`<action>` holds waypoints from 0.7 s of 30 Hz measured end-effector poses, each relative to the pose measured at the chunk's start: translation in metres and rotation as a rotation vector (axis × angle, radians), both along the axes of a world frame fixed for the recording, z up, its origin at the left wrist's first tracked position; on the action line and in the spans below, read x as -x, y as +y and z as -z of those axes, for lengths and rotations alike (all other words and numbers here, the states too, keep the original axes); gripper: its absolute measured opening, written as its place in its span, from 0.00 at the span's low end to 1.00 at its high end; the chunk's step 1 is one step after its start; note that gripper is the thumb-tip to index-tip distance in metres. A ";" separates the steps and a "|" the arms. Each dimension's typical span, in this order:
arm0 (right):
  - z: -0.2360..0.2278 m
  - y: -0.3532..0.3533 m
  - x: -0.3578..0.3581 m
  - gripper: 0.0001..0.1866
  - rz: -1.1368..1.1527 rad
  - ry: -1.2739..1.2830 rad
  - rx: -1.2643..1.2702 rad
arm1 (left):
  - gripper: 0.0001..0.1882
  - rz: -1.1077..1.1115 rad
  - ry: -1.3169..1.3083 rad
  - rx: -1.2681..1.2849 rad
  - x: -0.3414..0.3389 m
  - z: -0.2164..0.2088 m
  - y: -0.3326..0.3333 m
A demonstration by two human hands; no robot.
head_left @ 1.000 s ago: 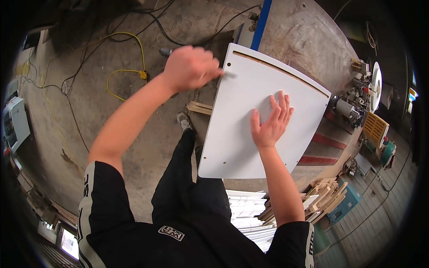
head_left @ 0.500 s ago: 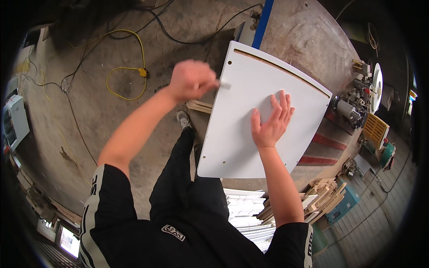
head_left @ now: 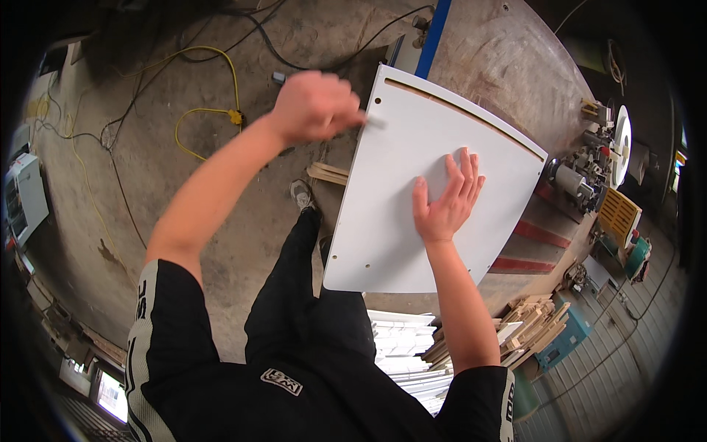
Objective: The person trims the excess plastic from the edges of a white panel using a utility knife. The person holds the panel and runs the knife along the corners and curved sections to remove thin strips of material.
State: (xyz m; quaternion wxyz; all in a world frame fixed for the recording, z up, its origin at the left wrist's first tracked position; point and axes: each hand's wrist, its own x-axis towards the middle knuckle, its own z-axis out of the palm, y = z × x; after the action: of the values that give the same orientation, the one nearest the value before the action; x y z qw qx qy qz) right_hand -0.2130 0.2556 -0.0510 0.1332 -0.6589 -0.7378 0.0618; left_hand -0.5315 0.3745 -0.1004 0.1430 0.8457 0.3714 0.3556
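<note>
A white panel [head_left: 394,191] with a curved far edge, a long slot near that edge and small holes toward its corners lies before me. My right hand [head_left: 447,206] rests flat on it, fingers spread and holding nothing. Beside the panel's far left edge, my left hand [head_left: 318,107] is closed in a fist, smeared by motion. What it grips cannot be made out. A short dark blur falls on the panel by its fingers. Just beyond the fist shows a small grey-blue piece [head_left: 278,76]; whether it joins the hand is unclear.
A metal-topped table [head_left: 501,44] with a blue edge extends beyond the panel. Machinery [head_left: 578,180] stands at the right. Wooden strips [head_left: 541,324] and white strips [head_left: 401,342] are stacked near my right arm. A yellow cable [head_left: 234,81] runs across the floor at left.
My left fist has moved slightly away from me along the panel's left edge. The small grey-blue piece has come into view. My right hand stays in place on the panel.
</note>
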 end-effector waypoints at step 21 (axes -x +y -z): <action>0.002 0.000 0.000 0.32 0.000 -0.008 -0.016 | 0.15 -0.378 -0.766 1.164 -0.023 0.017 0.032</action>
State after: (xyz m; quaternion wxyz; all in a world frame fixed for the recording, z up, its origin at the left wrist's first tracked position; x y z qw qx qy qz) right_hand -0.2135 0.2556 -0.0531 0.1358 -0.6581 -0.7387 0.0532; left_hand -0.5085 0.4061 -0.1170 0.6265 0.3698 0.5642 0.3904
